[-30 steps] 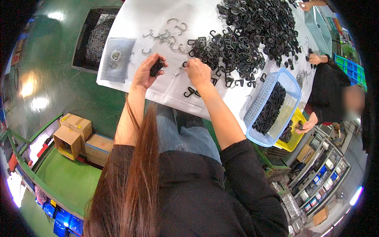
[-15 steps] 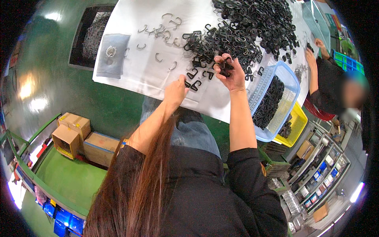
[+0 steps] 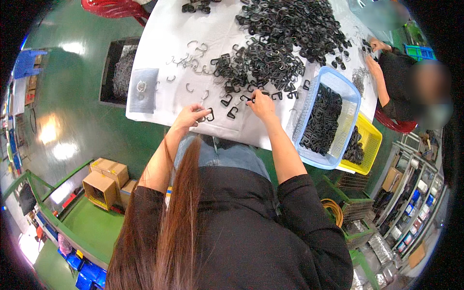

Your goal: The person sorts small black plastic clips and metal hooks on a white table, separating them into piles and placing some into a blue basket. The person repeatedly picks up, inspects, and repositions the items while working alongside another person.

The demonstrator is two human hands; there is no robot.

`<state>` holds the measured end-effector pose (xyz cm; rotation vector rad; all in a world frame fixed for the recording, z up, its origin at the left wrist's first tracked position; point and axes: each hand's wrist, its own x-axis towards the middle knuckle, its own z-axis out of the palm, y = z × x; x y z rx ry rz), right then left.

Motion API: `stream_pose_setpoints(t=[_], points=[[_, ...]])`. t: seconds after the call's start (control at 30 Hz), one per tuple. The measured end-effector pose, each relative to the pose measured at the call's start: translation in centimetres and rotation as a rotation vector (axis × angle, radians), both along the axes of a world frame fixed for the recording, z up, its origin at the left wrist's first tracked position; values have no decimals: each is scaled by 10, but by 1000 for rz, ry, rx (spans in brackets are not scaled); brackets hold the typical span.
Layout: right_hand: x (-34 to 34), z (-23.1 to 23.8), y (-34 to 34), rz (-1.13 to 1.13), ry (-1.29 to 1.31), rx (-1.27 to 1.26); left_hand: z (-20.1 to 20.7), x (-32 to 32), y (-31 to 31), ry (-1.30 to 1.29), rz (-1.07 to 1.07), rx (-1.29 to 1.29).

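Near the front edge of the white-covered table, my left hand is closed on a black D-shaped clip at its fingertips. My right hand is palm down, its fingers pinched on another dark clip at the near side of the pile. Loose black clips lie between the two hands. Beyond them spreads a big heap of black clips. Bare metal hooks are scattered left of the heap, beside a grey pouch with a small metal piece on it.
A blue basket of black clips stands at the table's right edge, with a yellow basket behind it. Across on the right, a co-worker's hands touch small parts. A dark bin of metal pieces stands left of the table.
My right hand has turned palm down and moved left; the cluster of clips it held no longer shows in it. My left hand has shifted away from the loose clips, toward the table edge.
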<state>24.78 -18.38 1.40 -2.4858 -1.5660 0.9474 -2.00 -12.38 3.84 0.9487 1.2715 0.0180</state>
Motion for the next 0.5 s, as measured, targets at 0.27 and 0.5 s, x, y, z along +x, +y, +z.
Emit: stream_pose_setpoints(t=[0.27, 0.5], points=[[60, 66, -46, -396, -30, 37, 34, 115, 11, -148, -147, -14], [153, 129, -129, -760, -121, 283, 90, 291, -49, -561, -392, -14]])
